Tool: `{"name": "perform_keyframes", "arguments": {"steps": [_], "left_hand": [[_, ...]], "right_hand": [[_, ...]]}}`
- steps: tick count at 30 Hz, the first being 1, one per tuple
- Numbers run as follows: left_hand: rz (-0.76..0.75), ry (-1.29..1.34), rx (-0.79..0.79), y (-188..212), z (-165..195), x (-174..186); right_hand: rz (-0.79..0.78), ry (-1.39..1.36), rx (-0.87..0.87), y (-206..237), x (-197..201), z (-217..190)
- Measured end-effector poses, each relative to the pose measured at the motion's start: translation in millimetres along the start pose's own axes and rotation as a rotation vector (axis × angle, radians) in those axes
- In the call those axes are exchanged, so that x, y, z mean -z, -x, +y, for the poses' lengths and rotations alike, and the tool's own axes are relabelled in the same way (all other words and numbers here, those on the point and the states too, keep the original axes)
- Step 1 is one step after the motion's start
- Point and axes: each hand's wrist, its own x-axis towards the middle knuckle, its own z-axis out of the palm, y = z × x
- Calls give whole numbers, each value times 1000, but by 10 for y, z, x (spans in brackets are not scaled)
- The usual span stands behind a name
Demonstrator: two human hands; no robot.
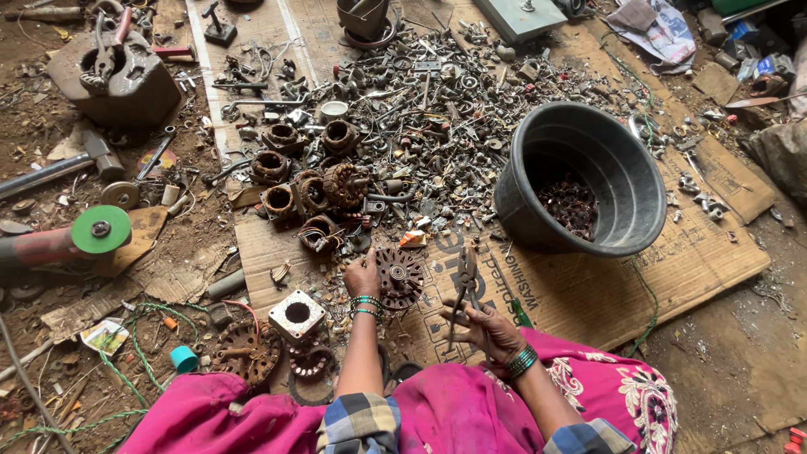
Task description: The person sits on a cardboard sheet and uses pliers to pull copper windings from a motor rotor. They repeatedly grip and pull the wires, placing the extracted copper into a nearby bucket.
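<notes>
A sheet of flattened cardboard [588, 286] covers the dirt floor and carries nearly everything. On it stands a big black plastic tub [588, 181], mostly empty, with only a small dark heap of reddish copper wire scraps [572, 206] at the bottom. Left of the tub spreads a wide pile of loose metal scrap [429, 109]: bolts, rods and rings. At its near edge sits a cluster of rusty motor stators [307, 181], their windings seemingly still in place, so much looks left to strip. Nearer the person, a round toothed rotor core [399, 276] lies flat on the cardboard, and the left hand [362, 276] grips its left rim. The right hand [492, 329] is closed around the handles of dark pliers [465, 290], which point toward the core.
</notes>
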Motion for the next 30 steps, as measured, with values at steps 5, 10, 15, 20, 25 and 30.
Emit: {"name": "perform_keyframes", "arguments": {"steps": [5, 10, 15, 20, 25, 30], "left_hand": [[11, 2, 60, -35, -4, -44], [58, 34, 70, -59, -7, -75], [49, 30, 96, -49, 12, -107], [51, 60, 103, -25, 43, -138], [56, 16, 78, 4, 55, -132], [86, -16, 56, 19, 47, -160]], "right_hand": [[-204, -4, 13, 26, -194, 86], [81, 359, -139, -59, -45, 263], [197, 840, -144, -108, -43, 328], [269, 1303, -56, -92, -211, 307], [365, 1621, 64, -32, -369, 285], [404, 1796, 67, 6, -471, 272]]}}
